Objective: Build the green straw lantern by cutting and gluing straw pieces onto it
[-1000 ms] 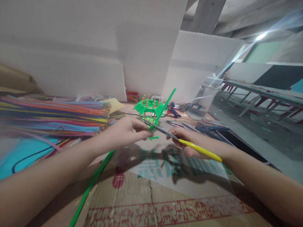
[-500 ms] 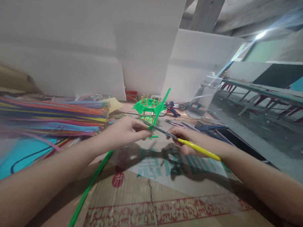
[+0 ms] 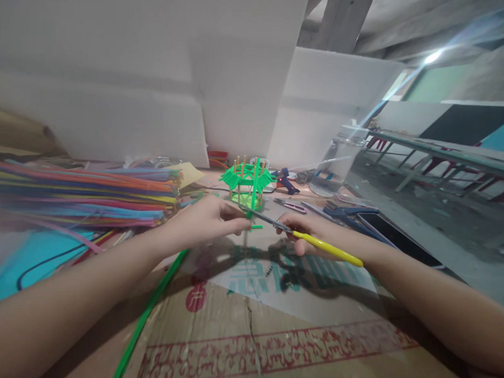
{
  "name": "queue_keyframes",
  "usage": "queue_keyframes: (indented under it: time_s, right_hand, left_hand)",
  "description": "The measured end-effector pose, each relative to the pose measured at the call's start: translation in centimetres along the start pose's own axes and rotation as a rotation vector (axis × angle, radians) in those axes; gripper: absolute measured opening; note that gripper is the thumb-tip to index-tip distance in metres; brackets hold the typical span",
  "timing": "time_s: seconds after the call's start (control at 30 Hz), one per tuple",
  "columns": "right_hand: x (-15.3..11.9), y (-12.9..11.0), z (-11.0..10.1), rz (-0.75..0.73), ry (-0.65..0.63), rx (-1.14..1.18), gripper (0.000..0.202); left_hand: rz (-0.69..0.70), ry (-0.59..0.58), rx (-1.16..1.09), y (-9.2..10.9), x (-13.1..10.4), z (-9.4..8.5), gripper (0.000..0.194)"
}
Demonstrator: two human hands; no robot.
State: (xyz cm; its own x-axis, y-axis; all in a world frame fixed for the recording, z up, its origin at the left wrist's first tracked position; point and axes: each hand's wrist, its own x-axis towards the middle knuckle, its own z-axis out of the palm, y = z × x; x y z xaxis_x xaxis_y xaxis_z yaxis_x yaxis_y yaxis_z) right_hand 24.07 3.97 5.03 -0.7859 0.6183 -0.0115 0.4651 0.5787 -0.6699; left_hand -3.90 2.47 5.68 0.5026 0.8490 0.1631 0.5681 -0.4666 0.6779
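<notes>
Yellow-handled scissors are in my right hand, its fingers closed round them and the blades pointing left. The blades reach across a green strip that stands nearly upright. At its lower end, my left hand pinches the strip between thumb and fingers. Just behind the blades stands a small green structure with a fringed roof and wooden sticks poking up. A short green piece lies on the surface below the blades.
Bundled coloured pipe cleaners lie at left. A glue gun, a clear container, pliers and a phone are at right. One long green strip lies in front.
The green strip has swung from leaning right to nearly upright. The scissors and my right hand have shifted slightly left.
</notes>
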Motion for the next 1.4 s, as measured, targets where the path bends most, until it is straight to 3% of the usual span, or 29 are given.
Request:
queue_keyframes:
  time_s: [0.3,0.5,0.7,0.87,1.07,1.17,1.3,1.4]
  right_hand:
    - [0.4,2.0,0.2,0.143,0.037,0.081,0.055]
    - [0.8,1.5,0.2,0.215,0.055,-0.254,0.049]
    - [0.8,-0.3,1.9,0.14,0.047,-0.439,0.049]
    - [0.5,-0.8,2.1,0.141,-0.005,-0.484,0.049]
    - [0.1,-1.7,1.6,0.113,-0.025,-0.646,0.044]
    - [0.5,-1.0,1.3,0.101,0.039,-0.555,0.024]
    - [1.4,1.2,0.8,0.117,0.225,-0.579,0.023]
    - [2.4,2.5,0.4,0.165,0.258,-0.666,0.023]
  left_hand:
    - [-0.125,-0.055,0.014,-0.7,-0.1,0.2,0.045]
    - [-0.073,-0.063,-0.016,-0.1,-0.1,-0.4,0.042]
    - [-0.188,-0.052,0.076,-3.0,0.9,0.5,0.032]
    - [-0.174,0.053,0.152,-4.1,1.1,1.6,0.029]
    - [-0.135,0.104,0.27,-5.1,1.3,1.7,0.026]
    - [-0.117,0.186,0.274,-5.9,1.5,1.8,0.031]
    - [-0.083,0.363,0.185,-5.9,1.5,2.4,0.03]
    - [-0.059,0.371,0.068,-5.2,1.3,3.1,0.028]
